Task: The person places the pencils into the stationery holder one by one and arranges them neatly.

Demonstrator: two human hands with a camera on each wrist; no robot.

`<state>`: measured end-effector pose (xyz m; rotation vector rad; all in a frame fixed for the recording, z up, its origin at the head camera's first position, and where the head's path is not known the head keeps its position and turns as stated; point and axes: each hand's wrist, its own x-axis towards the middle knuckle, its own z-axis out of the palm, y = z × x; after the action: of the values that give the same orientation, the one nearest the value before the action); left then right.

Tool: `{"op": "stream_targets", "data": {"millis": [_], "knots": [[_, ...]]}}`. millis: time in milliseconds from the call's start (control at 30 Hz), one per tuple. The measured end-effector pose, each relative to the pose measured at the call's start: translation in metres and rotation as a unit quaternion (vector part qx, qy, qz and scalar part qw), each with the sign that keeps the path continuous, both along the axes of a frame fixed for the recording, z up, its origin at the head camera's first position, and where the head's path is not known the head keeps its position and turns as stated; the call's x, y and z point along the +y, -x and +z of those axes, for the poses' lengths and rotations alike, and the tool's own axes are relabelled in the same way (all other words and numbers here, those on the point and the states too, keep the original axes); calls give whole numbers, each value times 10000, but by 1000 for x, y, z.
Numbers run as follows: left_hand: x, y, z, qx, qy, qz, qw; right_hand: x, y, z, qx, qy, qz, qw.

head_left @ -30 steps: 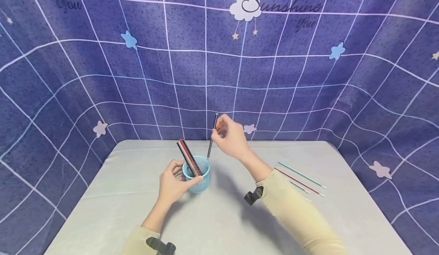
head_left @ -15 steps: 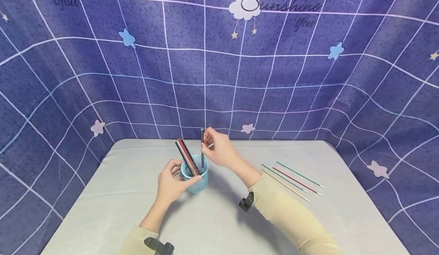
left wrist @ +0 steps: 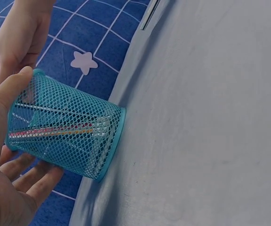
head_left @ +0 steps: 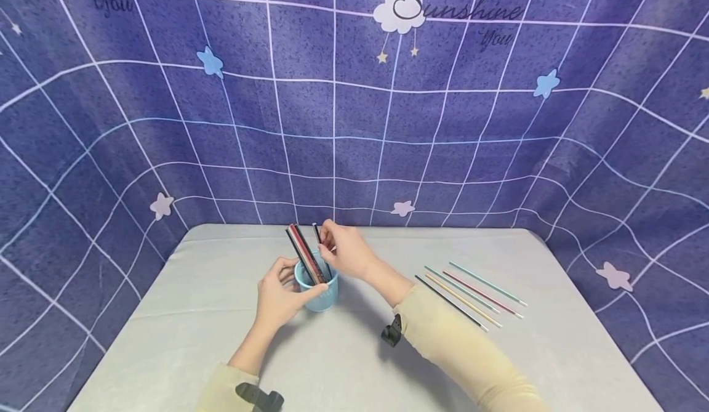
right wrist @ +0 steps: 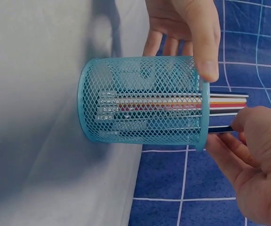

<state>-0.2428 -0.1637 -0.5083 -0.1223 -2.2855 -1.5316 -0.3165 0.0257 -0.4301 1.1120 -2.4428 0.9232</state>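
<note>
Blue-violet cloth (head_left: 354, 110), printed with pale grid lines and stars, is hung behind the table (head_left: 183, 338), which is covered with a whitish fabric. On this table, a little left of the middle, a light-blue mesh cup (head_left: 321, 301) is placed upright. Inside it, a bundle of thin sticks (head_left: 303, 252) is leaned to one side; black, red and pale ones are seen, and through the mesh their lower ends are shown near the base. By the left hand (head_left: 275, 297) the cup is gripped, with the thumb laid at the rim and the fingers bent around the far side. By the right hand (head_left: 351, 250) one dark stick (head_left: 317, 233) is pinched between thumb and fingers; its lower part is inside the cup, beside the bundle, but whether the bottom is touched cannot be told. To the right, five more sticks (head_left: 462, 289) are laid roughly parallel: black, yellow, red and two teal. By the person, beige sleeves (head_left: 465, 347) are worn, with black straps (head_left: 391, 333) at the wrists.
</note>
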Motion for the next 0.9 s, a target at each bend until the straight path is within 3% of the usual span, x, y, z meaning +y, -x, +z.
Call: {"op": "stream_targets", "data": {"millis": [500, 900], "knots": [[-2, 1, 1, -45, 127, 2, 9999, -20, 6, 2, 387, -570, -211, 9974], [-1, 2, 0, -54, 30, -38, 10000, -24, 7, 1, 295, -629, -425, 9967]]}}
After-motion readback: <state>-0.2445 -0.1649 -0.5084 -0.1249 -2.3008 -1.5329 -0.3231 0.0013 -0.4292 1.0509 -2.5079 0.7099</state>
